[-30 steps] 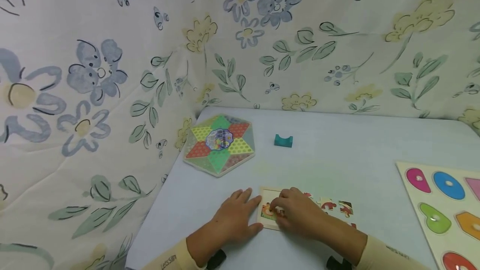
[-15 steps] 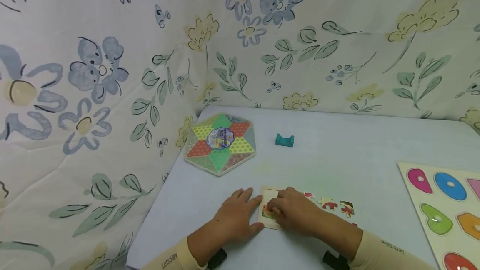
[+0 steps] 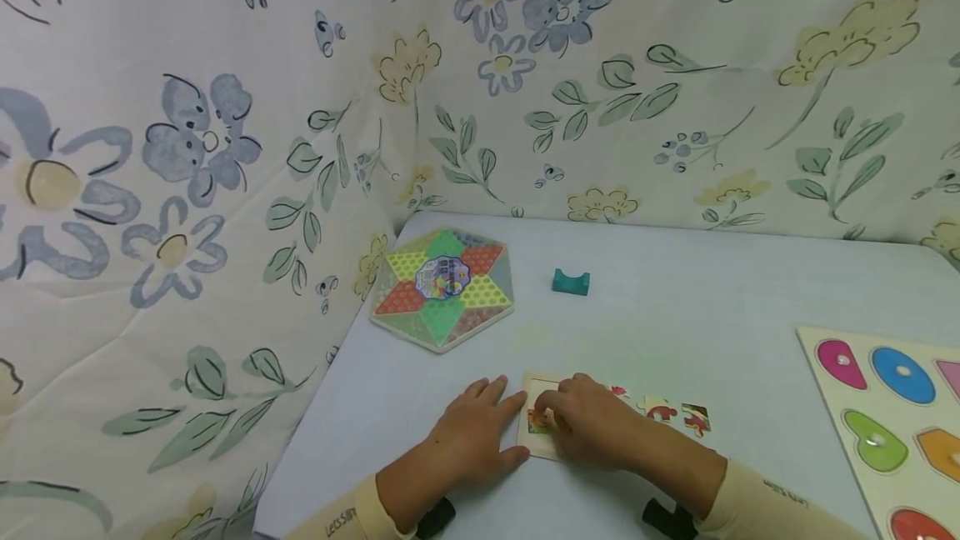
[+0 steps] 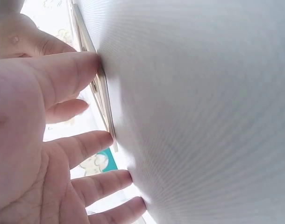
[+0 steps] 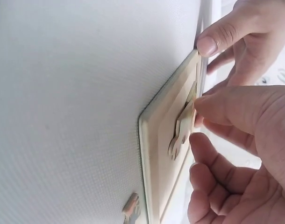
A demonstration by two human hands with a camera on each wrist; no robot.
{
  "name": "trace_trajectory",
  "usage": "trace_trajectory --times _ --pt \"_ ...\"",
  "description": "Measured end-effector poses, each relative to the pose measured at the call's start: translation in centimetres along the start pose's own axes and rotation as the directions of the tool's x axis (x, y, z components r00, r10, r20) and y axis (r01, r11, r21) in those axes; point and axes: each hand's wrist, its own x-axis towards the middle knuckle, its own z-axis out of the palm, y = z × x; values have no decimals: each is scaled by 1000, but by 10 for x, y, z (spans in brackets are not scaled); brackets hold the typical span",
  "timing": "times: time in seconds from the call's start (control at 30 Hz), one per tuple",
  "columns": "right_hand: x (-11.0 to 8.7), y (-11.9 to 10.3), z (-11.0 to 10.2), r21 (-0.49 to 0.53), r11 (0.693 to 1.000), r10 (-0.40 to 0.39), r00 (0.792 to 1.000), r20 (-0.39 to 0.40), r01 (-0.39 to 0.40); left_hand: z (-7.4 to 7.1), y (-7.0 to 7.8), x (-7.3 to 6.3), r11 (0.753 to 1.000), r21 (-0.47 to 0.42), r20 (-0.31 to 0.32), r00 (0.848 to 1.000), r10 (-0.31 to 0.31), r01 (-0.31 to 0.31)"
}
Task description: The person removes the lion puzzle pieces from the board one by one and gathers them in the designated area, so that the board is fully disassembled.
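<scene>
My left hand point(image 3: 468, 440) lies with spread, straight fingers on the white table, its thumb and fingertips at the left edge of a small wooden puzzle tray point(image 3: 534, 448). Over that tray my right hand point(image 3: 592, 419) bends down with curled fingers. In the right wrist view, its thumb and forefinger pinch a jigsaw piece point(image 5: 181, 126) that sits slightly raised inside the tray. A picture piece point(image 3: 537, 422) shows at the tray's lower left. The right hand hides much of the tray in the head view.
Loose jigsaw pieces point(image 3: 662, 411) lie right of the tray, partly behind the right forearm. A hexagonal Chinese checkers board point(image 3: 408, 323) lies at the back left, beside a teal notched block point(image 3: 571, 282). A shape board with knobs point(image 3: 817, 382) lies at the right.
My right hand has shifted slightly left over the tray, its fingers working at the piece there. The left hand keeps its place at the tray's edge.
</scene>
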Motion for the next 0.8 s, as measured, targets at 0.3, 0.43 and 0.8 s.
trace_trajectory --times 0.3,0.43,0.8 --pt "-2 -1 0 -11 992 129 992 -6 -129 1 1 2 1000 -5 5 1000 -3 3" --pt "-2 0 1 12 990 137 991 -2 -137 2 1 2 1000 -19 8 1000 -1 1" --pt "-14 3 -11 -51 993 95 987 -129 -102 2 1 -1 1000 -14 -5 1000 0 -1"
